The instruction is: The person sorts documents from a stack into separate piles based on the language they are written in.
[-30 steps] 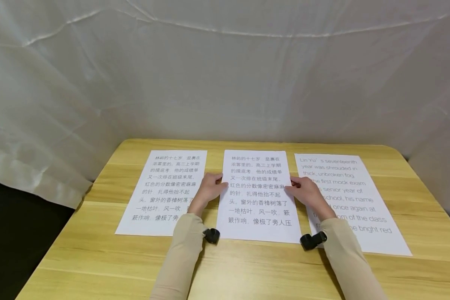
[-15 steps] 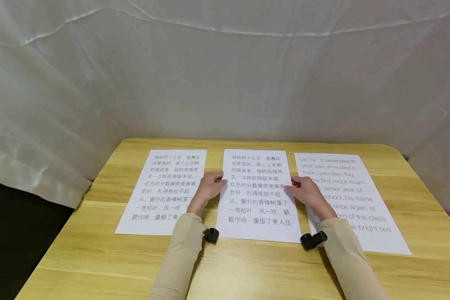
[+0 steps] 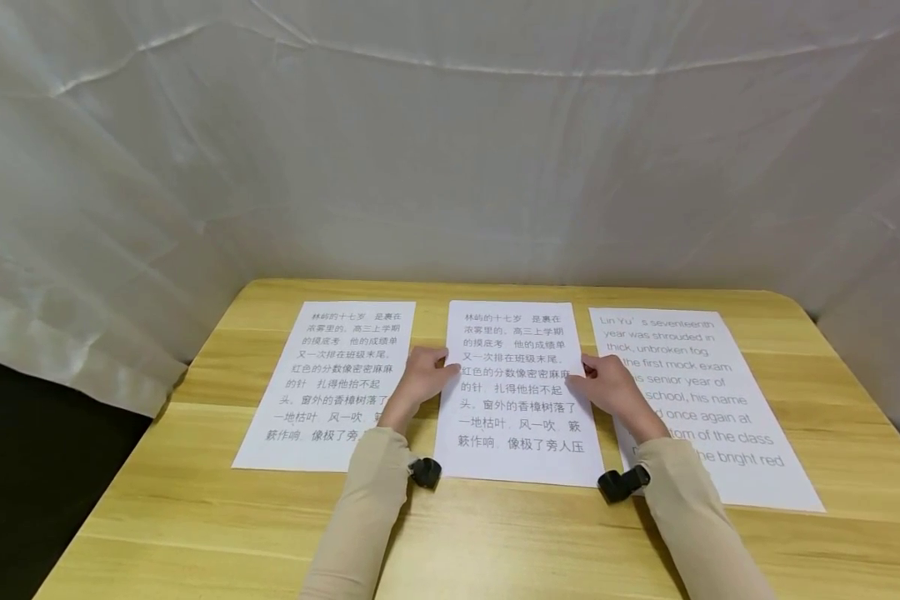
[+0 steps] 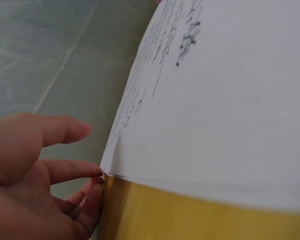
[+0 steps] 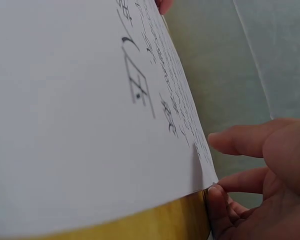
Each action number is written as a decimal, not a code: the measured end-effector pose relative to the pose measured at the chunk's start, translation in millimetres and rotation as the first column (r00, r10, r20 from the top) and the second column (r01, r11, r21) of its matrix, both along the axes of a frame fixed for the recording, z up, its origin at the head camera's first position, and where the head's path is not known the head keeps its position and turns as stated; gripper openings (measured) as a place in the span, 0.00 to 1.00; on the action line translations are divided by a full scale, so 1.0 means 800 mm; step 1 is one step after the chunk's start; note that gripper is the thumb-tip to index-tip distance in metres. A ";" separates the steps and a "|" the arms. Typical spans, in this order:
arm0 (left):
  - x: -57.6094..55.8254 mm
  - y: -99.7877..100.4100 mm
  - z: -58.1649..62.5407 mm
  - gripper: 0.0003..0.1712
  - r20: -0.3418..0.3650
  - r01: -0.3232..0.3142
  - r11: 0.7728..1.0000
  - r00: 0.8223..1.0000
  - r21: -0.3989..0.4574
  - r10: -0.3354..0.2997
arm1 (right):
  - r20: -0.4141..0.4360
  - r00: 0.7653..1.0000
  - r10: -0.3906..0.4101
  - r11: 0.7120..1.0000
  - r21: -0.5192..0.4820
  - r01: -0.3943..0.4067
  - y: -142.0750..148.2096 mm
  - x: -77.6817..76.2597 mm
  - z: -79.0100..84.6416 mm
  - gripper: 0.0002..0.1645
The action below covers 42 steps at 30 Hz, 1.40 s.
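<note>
A printed sheet of paper (image 3: 517, 462) with Chinese text lies on the table between two other sheets. At its left edge is my left hand (image 3: 423, 375), and at the right edge my right hand (image 3: 610, 385) mirrors it. In the left wrist view, the index fingertip (image 4: 92, 171) touches the paper's edge while the thumb (image 4: 70, 129) stays raised, apart from it. The right wrist view has the index finger (image 5: 240, 181) at the opposite edge, its thumb (image 5: 230, 140) likewise lifted. The lower fingers of both hands bend in below the edge.
Another Chinese-text sheet (image 3: 277, 454) lies to the left, partly covered by my left forearm. On the right, a sheet with English text (image 3: 757, 487) is partly hidden by my right hand and sleeve. A pale curtain (image 3: 450, 183) hangs behind the wooden table (image 3: 217, 533).
</note>
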<state>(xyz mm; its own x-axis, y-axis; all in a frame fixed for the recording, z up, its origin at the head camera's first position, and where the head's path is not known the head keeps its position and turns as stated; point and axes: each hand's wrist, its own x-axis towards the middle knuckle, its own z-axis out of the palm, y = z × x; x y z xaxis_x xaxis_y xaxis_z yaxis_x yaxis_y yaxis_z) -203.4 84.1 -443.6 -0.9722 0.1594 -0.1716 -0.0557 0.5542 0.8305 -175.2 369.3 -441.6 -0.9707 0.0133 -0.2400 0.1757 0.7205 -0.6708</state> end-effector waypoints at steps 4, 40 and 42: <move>0.001 0.003 0.003 0.28 0.038 -0.013 1.000 0.999 0.016 0.013 | -0.036 0.999 0.009 1.000 0.002 -0.009 -0.001 0.002 0.000 0.32; 0.002 -0.025 0.024 0.27 0.176 -0.184 0.854 0.978 0.486 0.111 | -0.025 0.985 -0.169 0.911 -0.386 0.146 0.025 0.016 0.040 0.33; 0.002 -0.025 0.027 0.27 0.177 -0.175 0.842 0.980 0.511 0.097 | -0.022 0.987 -0.160 0.903 -0.406 0.137 0.027 0.019 0.044 0.34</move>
<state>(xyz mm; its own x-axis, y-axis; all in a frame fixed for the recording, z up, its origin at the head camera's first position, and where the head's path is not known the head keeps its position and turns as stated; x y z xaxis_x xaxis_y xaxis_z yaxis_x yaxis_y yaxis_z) -201.7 64.4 -422.0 -0.9632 0.1312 -0.2346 -0.2341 0.0200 0.9720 -160.2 391.3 -406.0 -0.9765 0.0718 -0.2030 0.2153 0.3560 -0.9094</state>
